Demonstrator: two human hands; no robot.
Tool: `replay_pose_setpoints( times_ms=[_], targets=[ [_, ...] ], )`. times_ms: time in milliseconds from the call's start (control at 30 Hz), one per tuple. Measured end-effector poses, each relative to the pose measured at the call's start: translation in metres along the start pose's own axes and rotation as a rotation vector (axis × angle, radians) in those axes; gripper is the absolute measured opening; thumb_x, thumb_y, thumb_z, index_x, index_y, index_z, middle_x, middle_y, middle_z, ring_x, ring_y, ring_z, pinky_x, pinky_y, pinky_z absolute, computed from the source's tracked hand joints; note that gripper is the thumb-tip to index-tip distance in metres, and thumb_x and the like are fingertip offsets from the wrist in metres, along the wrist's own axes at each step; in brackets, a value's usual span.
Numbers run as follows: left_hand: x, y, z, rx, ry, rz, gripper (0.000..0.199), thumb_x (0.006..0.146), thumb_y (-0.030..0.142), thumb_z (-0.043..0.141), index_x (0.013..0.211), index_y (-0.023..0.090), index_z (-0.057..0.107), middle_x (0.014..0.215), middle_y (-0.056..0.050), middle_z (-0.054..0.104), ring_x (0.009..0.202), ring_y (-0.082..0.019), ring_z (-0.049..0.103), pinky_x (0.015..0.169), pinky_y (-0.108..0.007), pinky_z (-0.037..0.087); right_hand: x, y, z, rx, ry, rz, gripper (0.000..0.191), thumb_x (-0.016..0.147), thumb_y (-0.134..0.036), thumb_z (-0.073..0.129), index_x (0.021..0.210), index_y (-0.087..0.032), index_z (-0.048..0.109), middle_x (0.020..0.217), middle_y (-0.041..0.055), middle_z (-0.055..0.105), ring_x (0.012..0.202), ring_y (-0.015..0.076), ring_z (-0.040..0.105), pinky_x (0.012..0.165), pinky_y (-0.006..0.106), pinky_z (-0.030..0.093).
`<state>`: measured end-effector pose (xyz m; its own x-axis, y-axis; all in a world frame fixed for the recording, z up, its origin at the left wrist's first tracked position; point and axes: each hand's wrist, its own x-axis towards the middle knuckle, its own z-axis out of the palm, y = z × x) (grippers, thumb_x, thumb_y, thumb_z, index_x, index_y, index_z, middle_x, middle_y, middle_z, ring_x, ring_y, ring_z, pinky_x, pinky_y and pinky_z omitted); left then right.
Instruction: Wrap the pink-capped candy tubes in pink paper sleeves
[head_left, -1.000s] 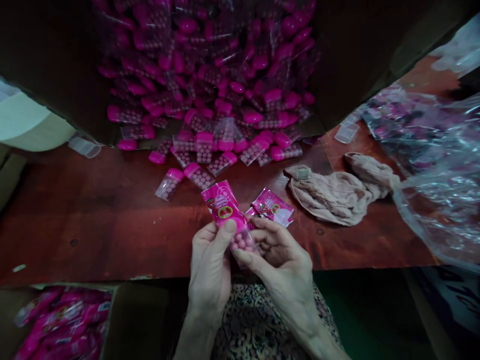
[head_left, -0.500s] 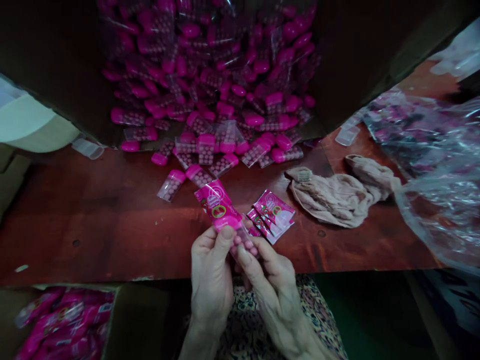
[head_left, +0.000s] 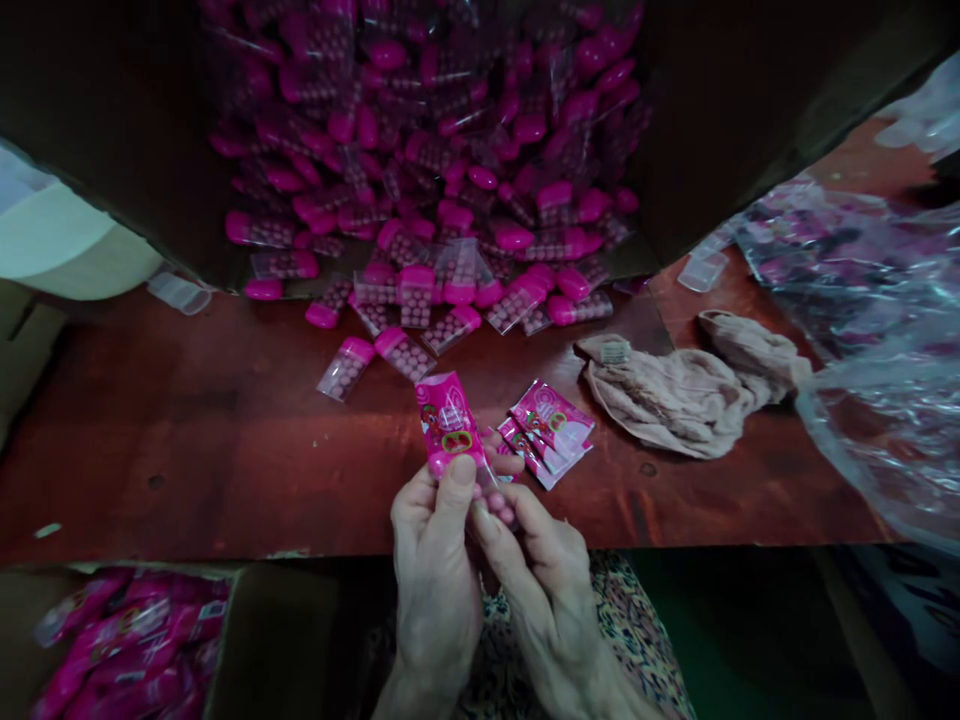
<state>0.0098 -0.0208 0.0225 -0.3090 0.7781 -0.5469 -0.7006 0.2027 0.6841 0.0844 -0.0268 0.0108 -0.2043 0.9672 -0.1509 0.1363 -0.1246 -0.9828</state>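
My left hand (head_left: 439,555) pinches a pink printed sleeve (head_left: 450,415) at its lower end, the thumb lying over it. That sleeve sits over the pink-capped end of a small clear candy container (head_left: 499,505) with round pink balls inside. My right hand (head_left: 544,575) grips the container's clear lower end between thumb and fingers. How far the sleeve reaches down the container is partly hidden by my left thumb. Just beyond my right fingers, several flat pink sleeves (head_left: 555,425) lie in a small stack on the table.
A large dark box (head_left: 697,130) lies open toward me, spilling pink-capped candy containers (head_left: 416,295) onto the red table (head_left: 225,430). Crumpled beige cloth (head_left: 675,395) and a clear plastic bag (head_left: 885,410) are at right. A carton at lower left holds sleeved containers (head_left: 127,640).
The sleeve and container have turned more upright, and the sleeve now covers more of the pink cap. Both hands have shifted slightly right and down in view.
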Motion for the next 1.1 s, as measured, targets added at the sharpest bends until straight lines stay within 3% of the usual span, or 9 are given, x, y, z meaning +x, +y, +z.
replay_pose_setpoints(
  times_ms=[233,333,500,767,933,1100],
  targets=[
    [0.008,0.014,-0.001,-0.095,-0.014,-0.024,0.028,0.069,0.041,0.071,0.065,0.015,0.066,0.053,-0.001,0.061,0.042,-0.008,0.051,0.044,-0.019,0.046,0.003,0.003,0.001,0.168,-0.084,0.137,0.022,0.091,-0.034,0.049,0.078,-0.017,0.057,0.054,-0.0056,0.047,0.043,0.0061,0.04,0.04,0.017,0.033],
    [0.003,0.008,0.0,-0.114,0.046,-0.013,0.026,0.069,0.039,0.072,0.062,0.015,0.063,0.049,0.002,0.057,0.039,-0.007,0.048,0.041,-0.017,0.043,0.001,0.002,0.003,0.126,-0.016,0.09,0.021,0.09,-0.032,0.05,0.077,-0.017,0.057,0.055,-0.0049,0.05,0.045,0.0061,0.044,0.041,0.016,0.036],
    [-0.005,-0.003,0.001,-0.108,0.089,-0.025,0.028,0.074,0.043,0.066,0.065,0.016,0.064,0.055,0.001,0.062,0.044,-0.008,0.055,0.05,-0.021,0.048,0.0,-0.002,0.002,0.015,0.064,-0.014,0.015,0.09,-0.029,0.05,0.087,-0.018,0.06,0.066,-0.002,0.06,0.056,0.0086,0.056,0.052,0.016,0.045],
    [0.01,0.01,-0.005,-0.05,-0.025,0.017,0.027,0.072,0.042,0.068,0.078,0.016,0.07,0.065,-0.003,0.067,0.049,-0.01,0.056,0.046,-0.021,0.046,0.005,-0.002,0.001,0.104,-0.131,0.178,0.026,0.09,-0.039,0.049,0.081,-0.017,0.059,0.057,-0.0038,0.05,0.045,0.0075,0.043,0.041,0.02,0.035],
    [0.0,0.002,-0.002,0.036,-0.002,-0.046,0.025,0.078,0.039,0.062,0.077,0.015,0.069,0.06,-0.002,0.063,0.047,-0.009,0.054,0.041,-0.018,0.041,0.009,-0.006,0.003,0.073,-0.015,0.089,0.019,0.09,-0.032,0.05,0.09,-0.017,0.061,0.065,-0.0017,0.056,0.054,0.0089,0.052,0.051,0.02,0.041],
    [0.002,0.003,-0.005,-0.027,0.038,-0.044,0.027,0.073,0.04,0.068,0.067,0.014,0.065,0.058,0.001,0.058,0.044,-0.005,0.045,0.037,-0.015,0.032,0.022,-0.004,-0.002,0.225,-0.124,0.102,0.012,0.085,-0.028,0.056,0.079,-0.018,0.061,0.059,-0.0043,0.054,0.047,0.0073,0.049,0.046,0.019,0.041]
  ],
)
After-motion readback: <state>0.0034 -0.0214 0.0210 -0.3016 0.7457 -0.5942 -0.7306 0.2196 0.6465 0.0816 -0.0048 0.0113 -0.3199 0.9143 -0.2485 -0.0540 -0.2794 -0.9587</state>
